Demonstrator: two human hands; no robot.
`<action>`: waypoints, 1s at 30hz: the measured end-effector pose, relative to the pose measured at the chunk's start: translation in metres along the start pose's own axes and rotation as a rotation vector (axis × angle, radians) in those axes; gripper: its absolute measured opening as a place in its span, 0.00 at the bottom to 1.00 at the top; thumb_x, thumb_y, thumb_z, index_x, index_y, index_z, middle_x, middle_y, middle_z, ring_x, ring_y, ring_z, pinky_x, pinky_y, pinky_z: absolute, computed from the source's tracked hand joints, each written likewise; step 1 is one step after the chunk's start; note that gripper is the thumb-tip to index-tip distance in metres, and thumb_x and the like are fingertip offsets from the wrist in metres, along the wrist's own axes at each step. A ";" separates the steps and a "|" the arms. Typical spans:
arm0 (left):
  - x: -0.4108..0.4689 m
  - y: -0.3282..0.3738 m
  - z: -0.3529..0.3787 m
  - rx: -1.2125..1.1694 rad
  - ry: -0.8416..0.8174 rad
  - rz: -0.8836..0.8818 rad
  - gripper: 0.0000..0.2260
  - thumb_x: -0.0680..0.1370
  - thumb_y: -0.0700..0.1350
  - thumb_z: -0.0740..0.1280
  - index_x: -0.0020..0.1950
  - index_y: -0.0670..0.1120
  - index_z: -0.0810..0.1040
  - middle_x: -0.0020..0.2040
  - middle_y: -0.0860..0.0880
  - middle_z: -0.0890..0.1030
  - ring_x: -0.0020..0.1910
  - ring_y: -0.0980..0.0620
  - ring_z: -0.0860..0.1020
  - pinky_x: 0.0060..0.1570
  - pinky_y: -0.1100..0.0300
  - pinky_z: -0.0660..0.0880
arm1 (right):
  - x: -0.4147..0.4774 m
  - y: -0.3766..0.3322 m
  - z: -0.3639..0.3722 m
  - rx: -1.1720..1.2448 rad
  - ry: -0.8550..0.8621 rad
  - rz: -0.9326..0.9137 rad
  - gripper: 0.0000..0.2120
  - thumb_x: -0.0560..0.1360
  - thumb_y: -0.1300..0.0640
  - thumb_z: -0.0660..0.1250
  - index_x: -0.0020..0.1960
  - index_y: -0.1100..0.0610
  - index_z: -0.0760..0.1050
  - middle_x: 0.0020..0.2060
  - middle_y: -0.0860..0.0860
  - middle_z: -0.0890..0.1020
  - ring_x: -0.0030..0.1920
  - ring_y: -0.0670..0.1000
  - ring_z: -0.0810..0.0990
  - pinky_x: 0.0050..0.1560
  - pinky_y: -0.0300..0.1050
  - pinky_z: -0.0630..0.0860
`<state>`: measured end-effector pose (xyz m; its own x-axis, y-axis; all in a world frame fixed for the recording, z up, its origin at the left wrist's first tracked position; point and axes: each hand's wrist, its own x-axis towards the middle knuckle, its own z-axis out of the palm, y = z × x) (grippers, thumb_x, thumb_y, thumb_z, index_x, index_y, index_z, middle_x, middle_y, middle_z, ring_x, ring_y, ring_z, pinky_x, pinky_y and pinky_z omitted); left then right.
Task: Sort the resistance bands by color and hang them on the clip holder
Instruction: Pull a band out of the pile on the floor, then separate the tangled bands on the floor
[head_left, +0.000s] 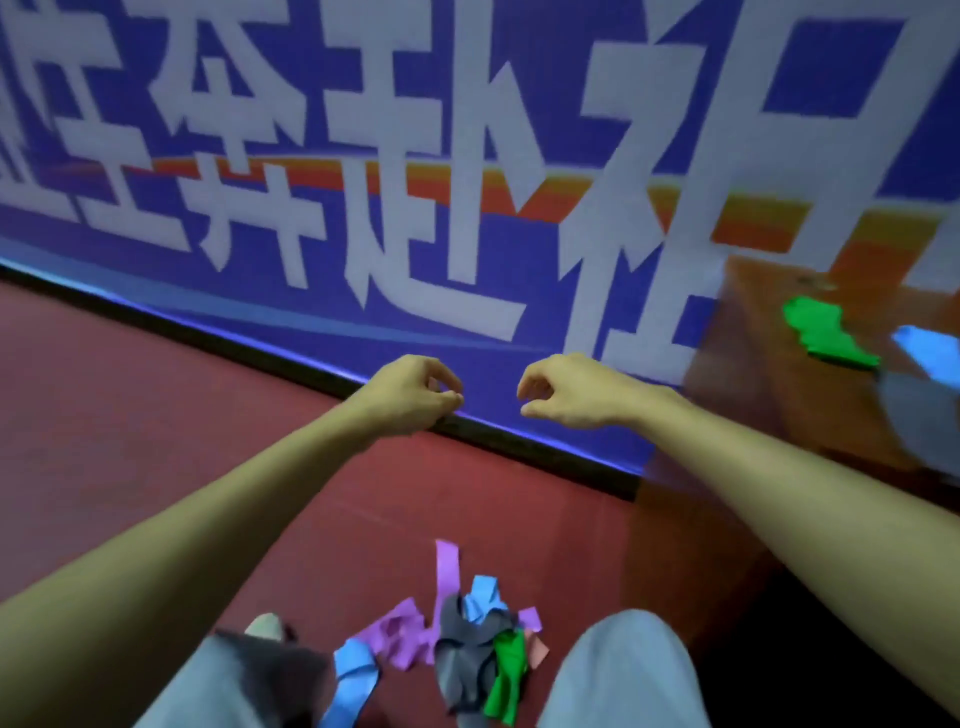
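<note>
A heap of resistance bands lies on the red floor between my knees: a purple band, a grey band, a green band and a blue band. Both arms reach forward above the heap, towards the wall. My left hand has its fingertips drawn together against the thumb, with nothing visible in them. My right hand is curled the same way, also with nothing seen in it. Another green band and a blue band lie apart at the right. No clip holder is in view.
A blue banner with large white characters covers the wall ahead, with a black skirting strip at its foot. A glossy brown wooden surface at the right carries the separate green and blue bands. My legs in light trousers flank the heap.
</note>
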<state>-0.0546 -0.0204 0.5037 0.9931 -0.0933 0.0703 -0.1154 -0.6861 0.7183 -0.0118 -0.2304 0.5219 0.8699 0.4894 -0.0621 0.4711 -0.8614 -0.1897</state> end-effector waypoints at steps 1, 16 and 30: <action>0.000 -0.024 0.002 -0.023 -0.003 -0.037 0.04 0.76 0.43 0.67 0.49 0.48 0.80 0.33 0.47 0.77 0.31 0.50 0.76 0.25 0.64 0.69 | 0.016 -0.005 0.019 0.013 -0.042 -0.015 0.13 0.76 0.51 0.67 0.58 0.54 0.78 0.53 0.51 0.82 0.53 0.50 0.78 0.52 0.42 0.73; 0.008 -0.300 0.149 -0.157 -0.152 -0.517 0.06 0.76 0.40 0.66 0.50 0.46 0.81 0.34 0.54 0.79 0.34 0.56 0.78 0.38 0.61 0.73 | 0.117 0.007 0.307 0.427 -0.435 0.089 0.09 0.75 0.59 0.67 0.53 0.55 0.82 0.46 0.48 0.83 0.46 0.44 0.77 0.46 0.34 0.67; 0.004 -0.490 0.284 0.006 -0.311 -0.856 0.13 0.75 0.36 0.63 0.57 0.44 0.81 0.56 0.44 0.82 0.54 0.44 0.80 0.55 0.57 0.73 | 0.151 0.012 0.556 1.042 -0.425 0.581 0.16 0.75 0.66 0.64 0.37 0.46 0.76 0.34 0.51 0.81 0.38 0.53 0.80 0.43 0.47 0.77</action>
<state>0.0003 0.1110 -0.0446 0.6899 0.2598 -0.6757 0.6579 -0.6144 0.4355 0.0434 -0.0912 -0.0347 0.7027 0.2479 -0.6669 -0.4696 -0.5425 -0.6965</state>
